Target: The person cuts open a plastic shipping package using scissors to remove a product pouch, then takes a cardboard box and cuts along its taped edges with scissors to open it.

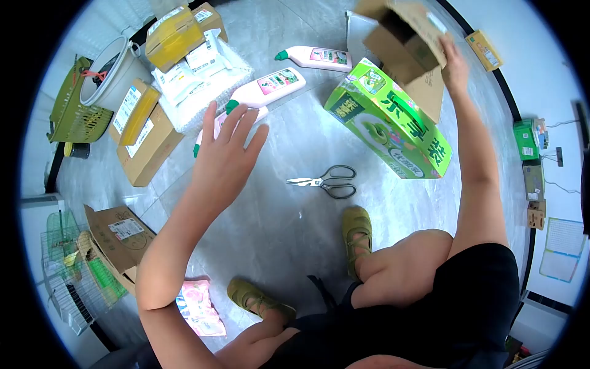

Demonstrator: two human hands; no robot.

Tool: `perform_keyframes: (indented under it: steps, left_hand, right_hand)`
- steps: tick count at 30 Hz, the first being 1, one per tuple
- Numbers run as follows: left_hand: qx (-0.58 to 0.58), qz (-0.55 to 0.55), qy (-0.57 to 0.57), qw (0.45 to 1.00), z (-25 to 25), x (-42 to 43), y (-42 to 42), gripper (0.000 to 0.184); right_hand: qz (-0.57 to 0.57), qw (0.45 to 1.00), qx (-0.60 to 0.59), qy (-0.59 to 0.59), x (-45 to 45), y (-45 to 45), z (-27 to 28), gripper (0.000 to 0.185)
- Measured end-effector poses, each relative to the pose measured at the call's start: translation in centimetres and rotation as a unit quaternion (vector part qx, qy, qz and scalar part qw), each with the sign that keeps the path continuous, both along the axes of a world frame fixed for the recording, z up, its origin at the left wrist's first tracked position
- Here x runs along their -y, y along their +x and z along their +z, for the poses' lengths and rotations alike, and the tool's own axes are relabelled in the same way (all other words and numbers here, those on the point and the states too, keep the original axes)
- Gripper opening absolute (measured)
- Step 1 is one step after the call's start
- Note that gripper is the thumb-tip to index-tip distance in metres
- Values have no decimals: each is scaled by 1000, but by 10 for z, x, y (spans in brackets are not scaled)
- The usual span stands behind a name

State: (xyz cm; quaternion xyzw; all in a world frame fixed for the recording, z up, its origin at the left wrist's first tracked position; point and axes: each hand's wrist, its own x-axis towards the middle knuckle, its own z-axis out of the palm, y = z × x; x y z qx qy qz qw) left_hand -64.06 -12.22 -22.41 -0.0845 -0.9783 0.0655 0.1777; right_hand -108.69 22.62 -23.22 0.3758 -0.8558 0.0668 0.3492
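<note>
My left hand [227, 150] is held out with its fingers spread and nothing in them. Just beyond its fingertips lies a pale bottle [273, 86] with a green cap; a second bottle [262, 113] is partly hidden behind the fingers. Whether the fingertips touch either one, I cannot tell. A third such bottle [322, 58] rests farther off. At the upper right, my right hand [455, 67] grips the edge of an open cardboard box [396, 37], which is tilted. Below that box stands a green printed carton [390, 123]. Scissors [326, 182] lie on the floor between, blades to the left.
Taped parcels [147, 147] and white mailing bags [193, 71] are piled at the left, near a white bucket [110, 74] and a green basket [77, 111]. An opened cardboard box [120, 237], a wire cage [67, 277] and a pink packet [200, 307] are lower left.
</note>
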Motion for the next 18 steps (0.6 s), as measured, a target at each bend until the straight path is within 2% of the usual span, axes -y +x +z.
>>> perform_keyframes:
  steps: [1, 3, 5, 7, 8, 10, 11, 13, 15, 18]
  left_hand:
    - [21, -1, 12, 1000, -3, 1, 3, 36]
    - [54, 0, 32, 998, -10, 3, 7, 35]
    - [79, -1, 50, 996, -17, 3, 8, 34]
    - [87, -10, 62, 994, -22, 2, 8, 34]
    - [91, -13, 68, 993, -25, 2, 8, 34]
    - [132, -11, 63, 989, -30, 1, 12, 42]
    - [154, -7, 60, 986, -32, 1, 14, 47]
    - [176, -17, 55, 983, -38, 0, 19, 46]
    - [205, -25, 50, 977, -44, -1, 24, 45]
    - [244, -37, 53, 968, -52, -5, 30, 43]
  right_hand:
    - [-76, 994, 33, 70, -15, -15, -24, 49]
    - [-178, 954, 89, 224, -23, 8, -34, 47]
    - [-187, 942, 143, 240, -18, 21, -39, 46]
    - [-105, 969, 194, 116, 5, 22, -34, 46]
    - [-21, 971, 225, 82, 20, 22, -34, 44]
    - [100, 947, 303, 27, 66, 73, -17, 42]
    - [165, 945, 275, 70, 76, 80, -20, 53]
    - [169, 928, 314, 108, 97, 110, -26, 71]
    - [151, 917, 314, 196, 114, 123, -37, 84]
    - [76, 908, 270, 311, 140, 136, -39, 81]
